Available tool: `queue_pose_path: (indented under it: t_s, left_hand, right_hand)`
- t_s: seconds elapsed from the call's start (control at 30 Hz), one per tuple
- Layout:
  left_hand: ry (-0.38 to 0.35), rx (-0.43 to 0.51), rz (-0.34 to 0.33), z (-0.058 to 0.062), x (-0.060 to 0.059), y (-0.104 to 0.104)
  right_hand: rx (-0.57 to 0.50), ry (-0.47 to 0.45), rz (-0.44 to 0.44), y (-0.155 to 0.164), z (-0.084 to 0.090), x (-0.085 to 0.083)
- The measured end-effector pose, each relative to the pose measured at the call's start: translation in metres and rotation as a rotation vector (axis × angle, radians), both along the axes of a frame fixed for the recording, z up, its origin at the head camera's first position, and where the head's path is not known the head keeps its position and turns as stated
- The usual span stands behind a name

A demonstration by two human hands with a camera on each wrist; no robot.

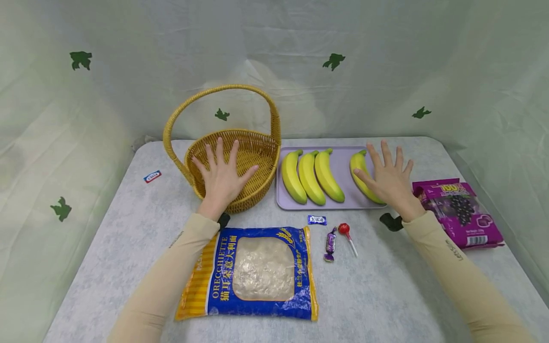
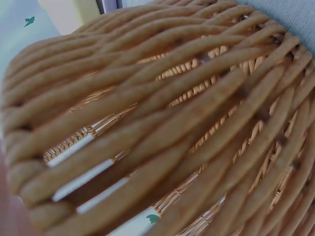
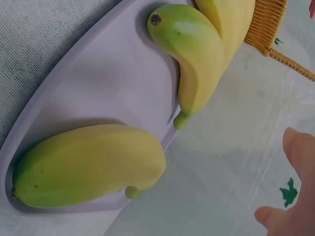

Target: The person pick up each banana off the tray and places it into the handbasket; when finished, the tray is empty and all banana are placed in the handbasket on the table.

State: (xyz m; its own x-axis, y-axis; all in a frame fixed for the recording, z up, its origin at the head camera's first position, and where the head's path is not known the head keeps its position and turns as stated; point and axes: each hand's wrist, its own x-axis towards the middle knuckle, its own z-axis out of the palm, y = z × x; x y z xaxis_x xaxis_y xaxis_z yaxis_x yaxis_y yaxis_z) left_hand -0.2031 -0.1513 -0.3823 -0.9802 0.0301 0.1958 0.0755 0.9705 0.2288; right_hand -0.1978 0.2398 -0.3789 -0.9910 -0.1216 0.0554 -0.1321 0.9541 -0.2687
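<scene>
Both arms reach forward in beige sleeves, left hand (image 1: 223, 177) and right hand (image 1: 388, 177) palm-down, fingers spread straight

Four bananas (image 1: 310, 177), one basket (image 1: 257, 143), two bags (image 1: 253, 274), three sweets (image 1: 330, 244).

Bright even light, soft shadows, blurred wrist close-ups, warped edges

You see a golden-tan woven basket (image 1: 240, 157) beside a pale lilac tray (image 1: 343, 164) of yellow bananas (image 1: 310, 177) with green tips. The pasta bag (image 1: 253, 274) is blue with yellow stripes, the grape packet (image 1: 461, 212) purple, the lollipop (image 1: 344, 229) red, and the table (image 1: 128, 228) mottled grey-white. Your sleeves (image 1: 171, 276) are beige.
</scene>
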Motion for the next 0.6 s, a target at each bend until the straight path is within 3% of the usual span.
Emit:
queue_pose_path:
  t_s: [0.23, 0.33, 0.47, 0.6]
  left_hand:
    - [0.011, 0.012, -0.038, 0.005, 0.006, 0.001]
    - [0.011, 0.021, -0.061, 0.01, 0.012, 0.001]
    - [0.055, 0.069, -0.123, 0.021, 0.024, 0.0]
    - [0.158, 0.195, -0.237, 0.03, 0.04, -0.008]
  right_hand:
    - [-0.009, -0.009, 0.035, 0.002, 0.005, 0.0]
    - [-0.063, 0.0, 0.085, 0.005, 0.01, -0.002]
    - [-0.226, 0.06, 0.185, 0.012, 0.016, -0.006]
    - [-0.468, 0.067, 0.226, 0.018, 0.022, -0.007]
